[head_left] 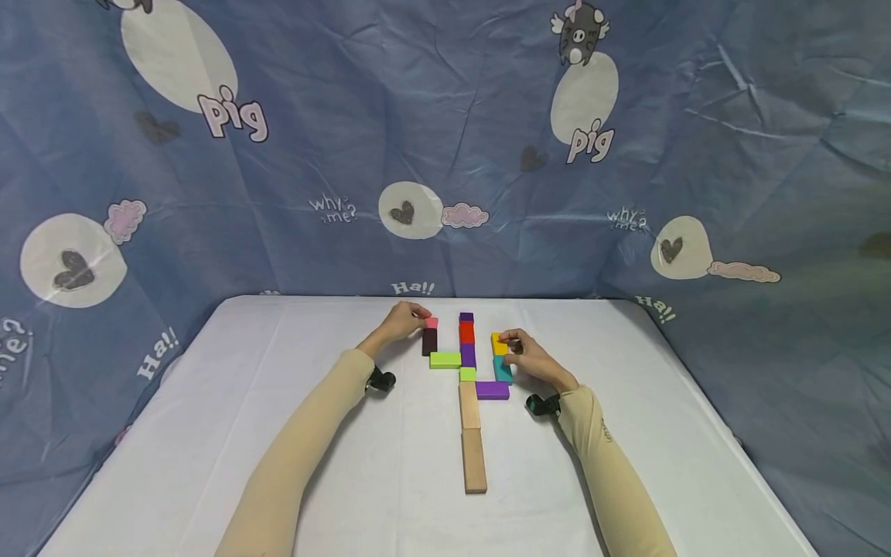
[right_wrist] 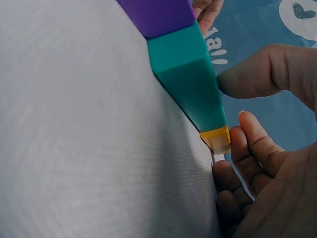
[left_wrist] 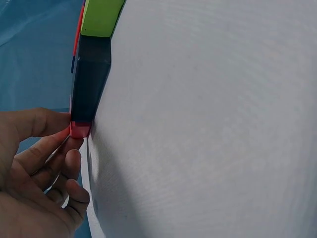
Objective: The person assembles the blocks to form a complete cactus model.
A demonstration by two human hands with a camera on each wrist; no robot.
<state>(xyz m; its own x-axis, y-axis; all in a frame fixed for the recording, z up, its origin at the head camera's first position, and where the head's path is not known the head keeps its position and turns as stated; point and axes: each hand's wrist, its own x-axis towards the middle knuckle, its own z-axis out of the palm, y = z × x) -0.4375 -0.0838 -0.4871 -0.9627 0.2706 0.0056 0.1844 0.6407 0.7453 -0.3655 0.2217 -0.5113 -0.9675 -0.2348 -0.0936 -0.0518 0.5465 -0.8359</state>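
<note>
My left hand [head_left: 404, 322] pinches a small pink block [head_left: 432, 322] between thumb and fingertips. In the left wrist view the pink block [left_wrist: 80, 130] lies end to end with a dark block [left_wrist: 92, 82]. To the right, my right hand [head_left: 534, 359] rests beside a yellow block [head_left: 499, 344] and a teal block [head_left: 502, 370] set in line. In the right wrist view its thumb is right at the teal block [right_wrist: 185, 79]. Its fingertips are at the yellow block [right_wrist: 216, 139], spread well apart from the thumb.
Between the hands runs a column of red [head_left: 467, 333], purple, green and wooden blocks [head_left: 474, 460]. A lime block [head_left: 445, 360] branches left and a purple block [head_left: 493, 391] branches right. All lie on a white-covered table [head_left: 376, 487], with a blue printed cloth [head_left: 445, 139] hanging behind.
</note>
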